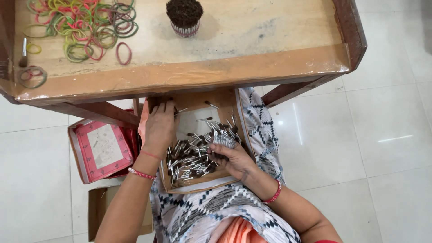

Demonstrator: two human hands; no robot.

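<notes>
Sticks (191,157) — thin, dark-tipped — bunched in right hand (234,159), cardboard tray (198,184).

Table edge (180,74) close above tray (198,184); open tray floor beyond the sticks (189,159).

lighting: bright, even daylight-like illumination falling from above. glare: white streaks reflecting off the glossy floor tiles (391,139) at right; tape along the desk (189,72) edge shining softly. shadows: the space beneath the desk sitting dimmer, soft shade pooling beside the dark-topped bundle (184,17). sharpness: centre reading crisp; slight wide-angle bending showing toward the edges.
</notes>
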